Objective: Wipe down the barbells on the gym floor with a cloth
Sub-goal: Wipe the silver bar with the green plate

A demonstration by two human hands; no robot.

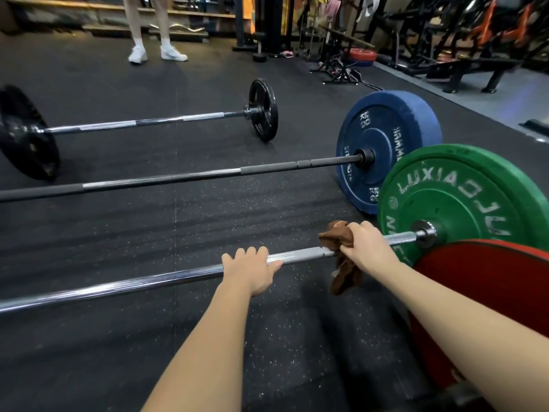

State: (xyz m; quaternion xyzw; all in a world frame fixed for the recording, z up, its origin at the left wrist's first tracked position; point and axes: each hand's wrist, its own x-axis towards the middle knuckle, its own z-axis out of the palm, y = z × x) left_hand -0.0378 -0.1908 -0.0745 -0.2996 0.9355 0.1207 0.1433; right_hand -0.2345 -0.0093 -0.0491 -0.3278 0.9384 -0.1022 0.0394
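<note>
Head view, looking down along two bare forearms at the nearest barbell, a chrome bar lying on the dark speckled rubber floor. The left hand lies over the bar with its fingers curled across the top and the thumb stretched along the shaft toward the right hand. The right hand sits a little farther along the same bar and grips a brown cloth bunched round the shaft. One end of the cloth sticks out above the knuckles and the rest hangs below the wrist, on the side facing the left hand.

Just past the right hand the bar runs into a collar and a green plate standing upright. A red plate stands nearer the camera than the right forearm and overlaps the green one.

Beyond both hands lies the middle barbell, dark with a bright central section. Its blue plate stands behind the green plate, but contact between them cannot be told. Farther out still is the far barbell, with black plates at both ends.

Well beyond the left hand a person in white shoes stands on the floor, seen only from the legs down. Well beyond the right hand stand gym machines, blurred.
</note>
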